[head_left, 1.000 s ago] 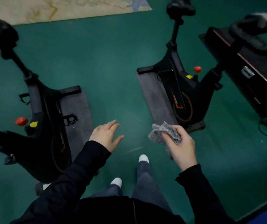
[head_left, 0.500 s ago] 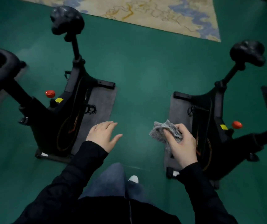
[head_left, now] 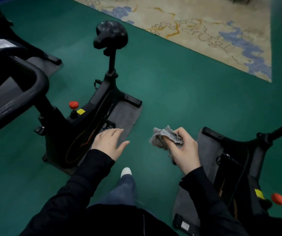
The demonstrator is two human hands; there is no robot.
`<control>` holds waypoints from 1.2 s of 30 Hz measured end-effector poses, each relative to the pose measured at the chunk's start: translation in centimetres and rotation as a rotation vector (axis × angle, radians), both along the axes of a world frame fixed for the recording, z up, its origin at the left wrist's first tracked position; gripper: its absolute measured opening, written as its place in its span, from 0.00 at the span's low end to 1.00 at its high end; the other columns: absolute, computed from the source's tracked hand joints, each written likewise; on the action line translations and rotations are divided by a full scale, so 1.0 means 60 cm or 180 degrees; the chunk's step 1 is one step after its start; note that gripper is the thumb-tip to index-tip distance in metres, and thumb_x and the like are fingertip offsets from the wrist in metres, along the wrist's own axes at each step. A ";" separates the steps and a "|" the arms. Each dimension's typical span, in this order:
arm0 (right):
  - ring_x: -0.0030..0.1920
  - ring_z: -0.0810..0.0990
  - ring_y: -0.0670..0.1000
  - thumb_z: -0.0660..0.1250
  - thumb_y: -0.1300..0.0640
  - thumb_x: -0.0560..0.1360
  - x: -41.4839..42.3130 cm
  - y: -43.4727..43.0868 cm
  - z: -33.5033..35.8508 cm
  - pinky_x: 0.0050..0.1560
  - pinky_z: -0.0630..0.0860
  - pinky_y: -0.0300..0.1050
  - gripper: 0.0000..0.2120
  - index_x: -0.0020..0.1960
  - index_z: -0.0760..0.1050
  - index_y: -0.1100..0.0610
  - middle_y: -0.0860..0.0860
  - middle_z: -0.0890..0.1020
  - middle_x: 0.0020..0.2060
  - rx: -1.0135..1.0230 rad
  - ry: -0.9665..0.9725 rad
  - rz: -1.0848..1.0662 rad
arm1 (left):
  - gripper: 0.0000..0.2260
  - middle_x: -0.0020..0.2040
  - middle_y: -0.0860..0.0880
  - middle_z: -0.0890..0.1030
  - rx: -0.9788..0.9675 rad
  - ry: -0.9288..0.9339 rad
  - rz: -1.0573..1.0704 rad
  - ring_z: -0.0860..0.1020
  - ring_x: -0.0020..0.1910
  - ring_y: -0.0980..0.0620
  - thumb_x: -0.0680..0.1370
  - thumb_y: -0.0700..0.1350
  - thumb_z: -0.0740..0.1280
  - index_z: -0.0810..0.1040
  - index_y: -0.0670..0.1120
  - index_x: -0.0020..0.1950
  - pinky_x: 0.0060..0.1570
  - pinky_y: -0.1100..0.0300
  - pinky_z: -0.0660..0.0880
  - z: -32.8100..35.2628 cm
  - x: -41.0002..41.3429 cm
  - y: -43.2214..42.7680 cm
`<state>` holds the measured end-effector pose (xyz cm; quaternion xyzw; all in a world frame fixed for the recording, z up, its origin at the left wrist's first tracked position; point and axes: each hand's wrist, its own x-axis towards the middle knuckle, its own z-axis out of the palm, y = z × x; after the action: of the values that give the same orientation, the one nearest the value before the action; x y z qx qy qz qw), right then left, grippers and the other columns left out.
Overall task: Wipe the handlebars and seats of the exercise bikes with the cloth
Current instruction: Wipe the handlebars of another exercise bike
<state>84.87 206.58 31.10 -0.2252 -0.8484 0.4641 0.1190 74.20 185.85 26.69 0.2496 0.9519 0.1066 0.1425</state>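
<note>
We pinch the crumpled grey cloth [head_left: 160, 138] in our curled right hand [head_left: 185, 151] above the green floor [head_left: 171, 91], between the left bike [head_left: 92, 114] and the right bike [head_left: 249, 169], while our left hand [head_left: 108, 143] hangs flat, fingers straight, over the mat [head_left: 128, 116].

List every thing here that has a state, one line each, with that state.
Grey crumpled cloth: bunched up, gripped in the right hand, touching no bike.
Right hand: curled round the cloth, held in the air.
Left hand: open, fingers relaxed, holding nothing.
Black padded bike seat: upright on its post, untouched.
Black looped handlebar: untouched by either hand.
</note>
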 end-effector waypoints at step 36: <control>0.32 0.74 0.45 0.70 0.55 0.74 -0.618 -0.018 -0.014 0.32 0.69 0.38 0.11 0.38 0.71 0.46 0.45 0.77 0.31 -0.0274 0.0253 0.3126 | 0.25 0.71 0.53 0.69 0.0028 0.0030 0.3236 0.62 0.72 0.54 0.80 0.60 0.54 0.62 0.51 0.74 0.70 0.59 0.57 -0.015 -0.216 -0.003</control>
<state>47.82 205.48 30.25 0.2143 -0.8292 0.5082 -0.0909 61.25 185.69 25.82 -0.2441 0.9532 0.1653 0.0673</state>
